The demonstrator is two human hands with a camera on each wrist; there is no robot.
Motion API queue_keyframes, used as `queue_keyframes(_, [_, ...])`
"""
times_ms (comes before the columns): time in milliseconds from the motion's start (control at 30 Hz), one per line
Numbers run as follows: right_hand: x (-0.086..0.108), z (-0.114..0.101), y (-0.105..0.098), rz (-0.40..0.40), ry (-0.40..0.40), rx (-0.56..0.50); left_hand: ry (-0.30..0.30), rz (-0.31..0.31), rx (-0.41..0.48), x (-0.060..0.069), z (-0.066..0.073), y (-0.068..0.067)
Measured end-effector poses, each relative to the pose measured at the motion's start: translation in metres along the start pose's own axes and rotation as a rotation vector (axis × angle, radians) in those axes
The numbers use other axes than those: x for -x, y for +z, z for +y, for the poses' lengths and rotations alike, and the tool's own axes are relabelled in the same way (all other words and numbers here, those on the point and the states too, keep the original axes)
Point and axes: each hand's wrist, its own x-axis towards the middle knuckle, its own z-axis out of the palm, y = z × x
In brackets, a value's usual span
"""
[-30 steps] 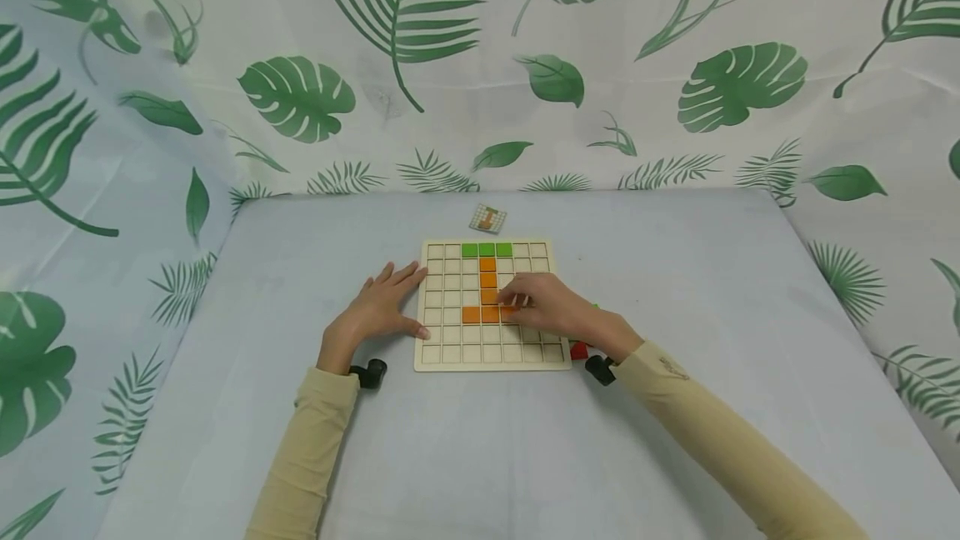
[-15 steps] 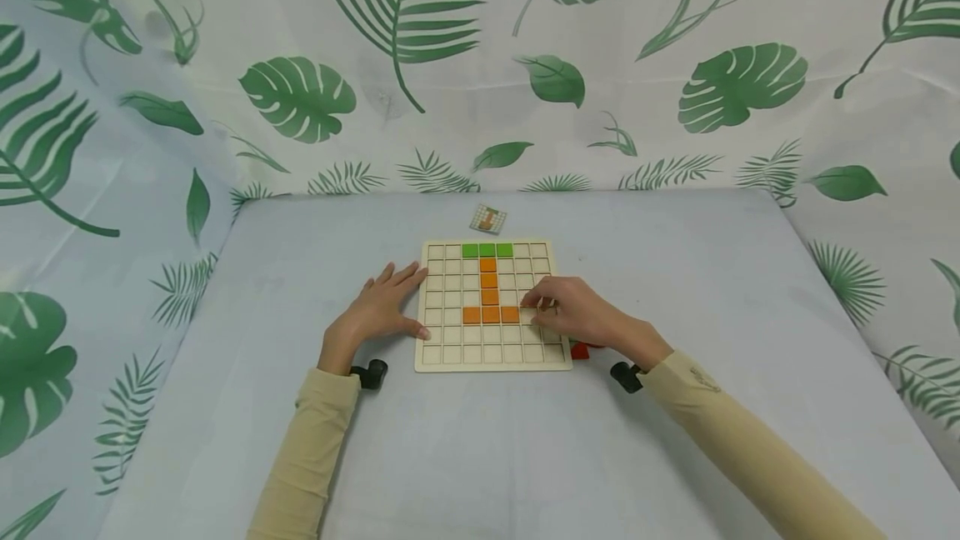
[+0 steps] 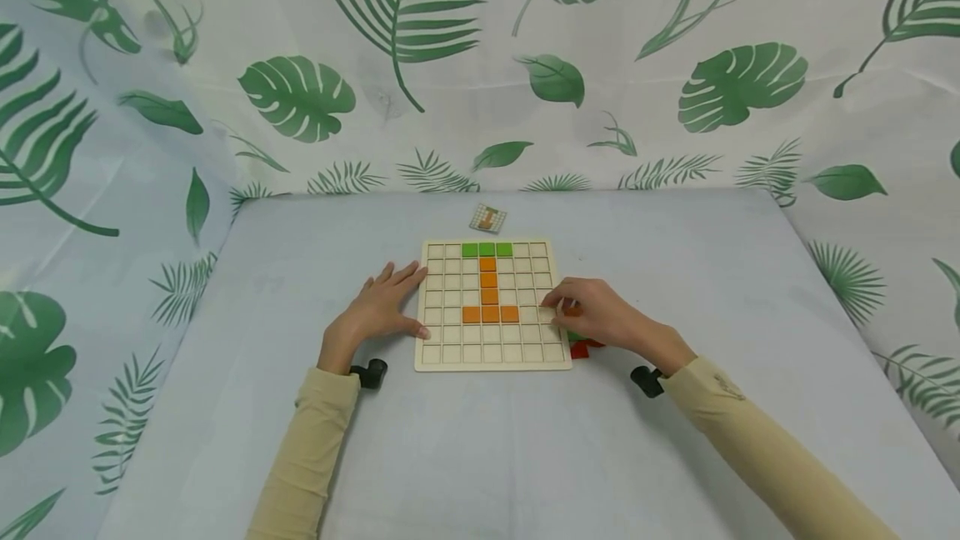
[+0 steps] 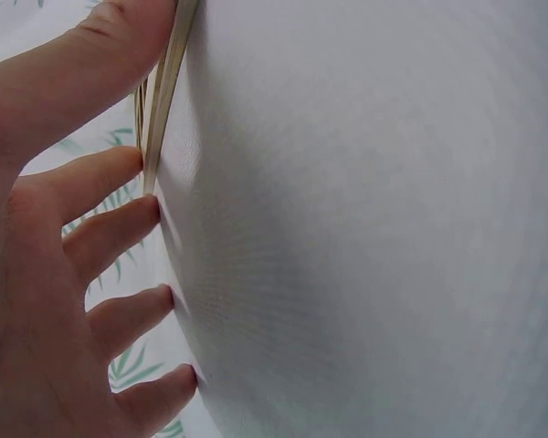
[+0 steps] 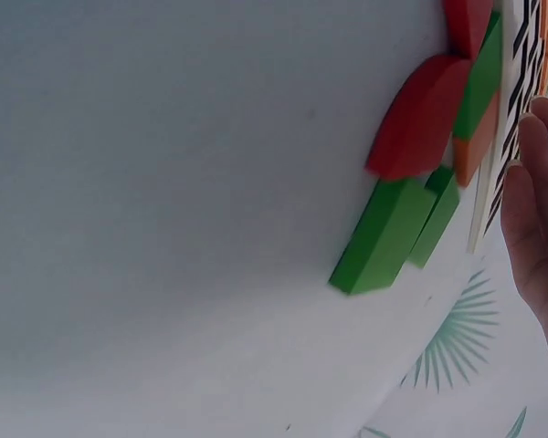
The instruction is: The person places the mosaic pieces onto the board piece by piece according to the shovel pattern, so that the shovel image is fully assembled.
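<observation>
Fingers [image 4: 110,242] of the left hand [image 3: 377,307] are fanned well apart, and through the head camera I see its thumb tip and a fingertip resting on the left edge of the gridded board [image 3: 452,315], which lies flat on the bench [image 3: 450,448]. That arm's tan sleeve [image 3: 303,448] slants up from below. The right hand [image 3: 600,309] reaches over the board's right edge, its fingers bent, thumb and forefinger slightly parted with a gap showing between the tips; its forearm enters diagonally from the lower right. Three green squares [image 3: 487,250] sit in the top row, and orange squares [image 3: 491,314] run down beneath the middle one into a crosswise row of three. My right wrist view shows loose red pieces [image 5: 416,123], green pieces [image 5: 379,237] and an orange piece [image 5: 477,141] just beside the board. A small patterned card [image 3: 488,218] lies beyond its far edge.
</observation>
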Motion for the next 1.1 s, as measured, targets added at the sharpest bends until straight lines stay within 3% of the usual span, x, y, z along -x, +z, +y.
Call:
queue_keyframes(333, [0.011, 0.009, -0.005, 0.0, 0.076, 0.006, 0.004, -0.002, -0.007, 0.0, -0.002, 0.0])
queue_keyframes(633, [0.014, 0.017, -0.004, 0.022, 0.096, 0.021, 0.005, 0.0, 0.004, 0.001, -0.002, 0.0])
queue_keyframes(1100, [0.016, 0.02, -0.005, -0.007, 0.108, 0.044, 0.008, 0.003, 0.003, 0.0, -0.002, 0.0])
